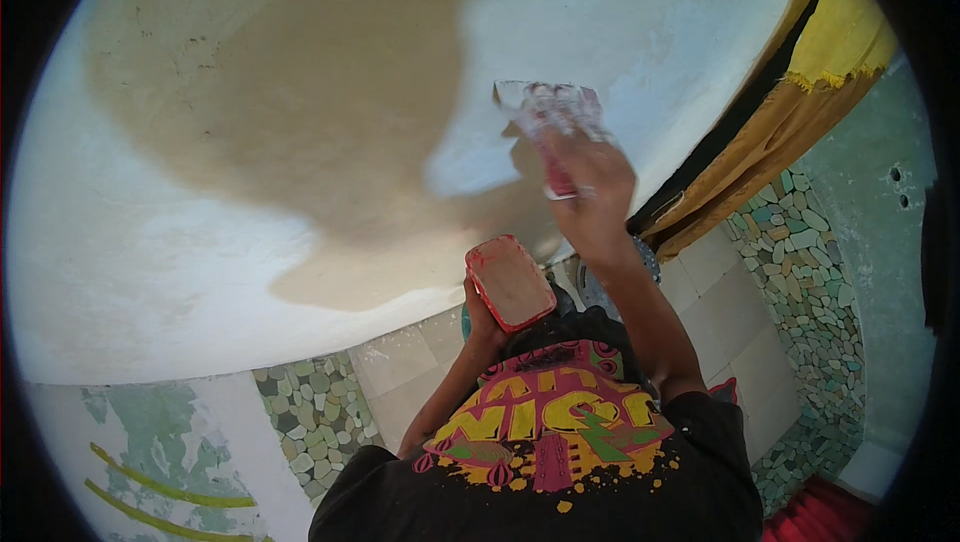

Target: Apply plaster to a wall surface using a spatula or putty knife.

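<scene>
My right hand [590, 167] grips a flat scraper [530, 97] with a red handle and whitish smears, at the white plastered wall [660, 62] in the upper middle; whether the blade touches the surface I cannot tell. The hand is blurred. My left hand [483, 317] holds a red rectangular container [510, 277] low in front of me, its inner surface coated or filled with beige-grey paste. A shadow lies over much of the wall around the scraper.
Yellow and orange cloth [820, 102] hangs at the wall's right edge. Below are beige floor tiles [750, 372] bordered by green pebble paving [790, 232]. A patchy green surface [150, 422] lies at lower left, and red fabric [815, 512] at lower right.
</scene>
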### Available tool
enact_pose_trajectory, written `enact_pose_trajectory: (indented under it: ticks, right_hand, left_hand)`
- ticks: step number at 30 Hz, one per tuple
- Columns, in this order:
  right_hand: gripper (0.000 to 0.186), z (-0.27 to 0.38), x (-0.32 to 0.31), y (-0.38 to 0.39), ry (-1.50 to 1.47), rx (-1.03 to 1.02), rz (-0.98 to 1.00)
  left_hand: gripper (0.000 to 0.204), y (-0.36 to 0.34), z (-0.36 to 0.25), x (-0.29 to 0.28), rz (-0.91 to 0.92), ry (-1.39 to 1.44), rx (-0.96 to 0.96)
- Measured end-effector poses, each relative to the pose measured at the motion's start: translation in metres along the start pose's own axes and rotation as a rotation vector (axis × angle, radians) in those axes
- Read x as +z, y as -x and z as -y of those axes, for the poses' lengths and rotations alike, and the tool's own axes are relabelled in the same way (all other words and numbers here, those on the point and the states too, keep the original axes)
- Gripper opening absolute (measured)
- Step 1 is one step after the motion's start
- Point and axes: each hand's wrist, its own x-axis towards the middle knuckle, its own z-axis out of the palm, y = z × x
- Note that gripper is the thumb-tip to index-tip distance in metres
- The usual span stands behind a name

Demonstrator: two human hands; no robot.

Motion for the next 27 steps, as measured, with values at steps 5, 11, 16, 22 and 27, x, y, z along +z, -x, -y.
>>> enact_pose_trajectory:
  ticks: [5, 11, 16, 22, 27]
  right_hand:
    - [0.055, 0.006, 0.020, 0.045, 0.069, -0.055, 0.246]
    - [0.056, 0.003, -0.014, 0.015, 0.032, -0.199, 0.086]
    - [0.058, -0.061, 0.011, 0.046, 0.299, -0.240, 0.226]
    - [0.053, -0.038, -0.001, 0.070, 0.162, -0.099, 0.366]
    - [0.046, -0.011, -0.012, 0.024, 0.113, -0.038, 0.002]
  left_hand:
    - [0.069, 0.000, 0.004, 0.014, 0.034, 0.015, -0.021]
    - [0.068, 0.003, 0.002, 0.003, -0.052, 0.019, 0.025]
    - [0.066, 0.001, 0.004, 0.005, -0.068, 0.035, 0.022]
    - [0.065, 0.001, -0.004, -0.001, -0.048, 0.021, 0.082]
    - [0.064, 0.006, -0.005, 0.005, -0.055, 0.047, 0.080]
